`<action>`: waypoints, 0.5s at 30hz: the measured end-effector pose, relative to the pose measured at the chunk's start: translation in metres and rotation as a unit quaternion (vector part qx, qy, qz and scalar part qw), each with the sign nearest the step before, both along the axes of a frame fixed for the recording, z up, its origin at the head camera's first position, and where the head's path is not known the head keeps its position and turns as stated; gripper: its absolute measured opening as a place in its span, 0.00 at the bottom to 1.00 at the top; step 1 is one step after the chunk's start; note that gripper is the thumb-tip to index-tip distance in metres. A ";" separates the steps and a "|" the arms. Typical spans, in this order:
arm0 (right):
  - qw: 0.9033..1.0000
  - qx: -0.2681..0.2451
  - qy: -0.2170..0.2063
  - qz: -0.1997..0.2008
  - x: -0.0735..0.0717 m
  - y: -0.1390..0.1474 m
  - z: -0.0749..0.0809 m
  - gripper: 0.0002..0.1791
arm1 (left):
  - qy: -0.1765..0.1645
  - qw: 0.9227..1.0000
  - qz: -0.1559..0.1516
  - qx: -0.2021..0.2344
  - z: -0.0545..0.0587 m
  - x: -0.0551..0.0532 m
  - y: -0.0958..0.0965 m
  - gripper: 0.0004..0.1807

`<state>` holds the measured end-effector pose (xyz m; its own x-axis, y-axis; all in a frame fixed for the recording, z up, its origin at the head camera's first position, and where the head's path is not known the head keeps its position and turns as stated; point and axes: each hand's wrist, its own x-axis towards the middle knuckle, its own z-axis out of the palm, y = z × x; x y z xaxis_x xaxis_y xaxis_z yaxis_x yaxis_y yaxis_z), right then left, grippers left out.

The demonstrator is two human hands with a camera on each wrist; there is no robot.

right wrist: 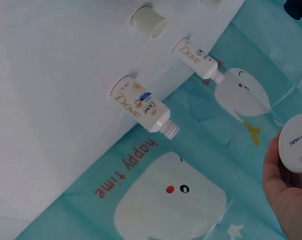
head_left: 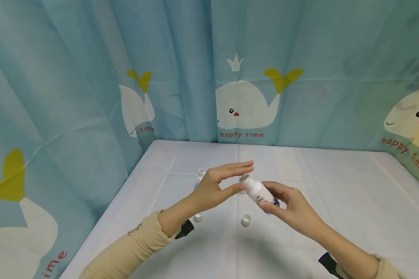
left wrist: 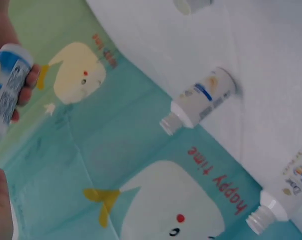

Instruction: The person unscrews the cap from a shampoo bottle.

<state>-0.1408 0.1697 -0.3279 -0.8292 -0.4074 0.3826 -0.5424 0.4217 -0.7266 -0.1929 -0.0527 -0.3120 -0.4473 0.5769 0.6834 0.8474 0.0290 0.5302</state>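
My right hand (head_left: 291, 205) holds a small white Dove bottle (head_left: 258, 192) above the table, its uncapped mouth tilted up and to the left. The fingers are wrapped round its body, and the flat printed base (right wrist: 296, 144) faces the right wrist camera. Around the bottle's neck my left hand (head_left: 220, 181) is spread, fingers straight above the mouth and thumb below it. Whether the thumb touches the neck is unclear. Two more uncapped Dove bottles stand behind, one at the left (right wrist: 197, 59) and one (right wrist: 140, 104) mostly hidden by the hands in the head view.
Two white screw caps lie on the white-covered table (head_left: 352, 201) nearer to me, one at the left (head_left: 198, 217) and another in the middle (head_left: 246, 220). A blue curtain (head_left: 181, 46) with whale prints hangs along the table's back and left side.
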 end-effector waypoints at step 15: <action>1.000 -0.019 0.001 0.004 -0.002 0.000 -0.001 0.18 | -0.029 0.999 -0.025 -0.001 0.002 -0.003 -0.003 0.14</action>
